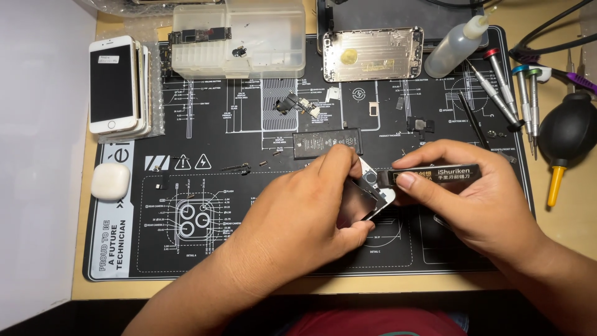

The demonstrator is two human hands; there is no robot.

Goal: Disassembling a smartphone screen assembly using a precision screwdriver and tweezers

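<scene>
My left hand (311,205) is clamped around one phone screen (368,196), tilted up over the middle of the black work mat (249,249). My right hand (472,186) pinches one flat black scraper (429,175), its tip touching the screen's top edge. On the mat lie one battery (326,143) and one empty phone shell (372,54). Four screwdrivers (507,87) lie to the right, one stack of phones (118,87) to the left.
</scene>
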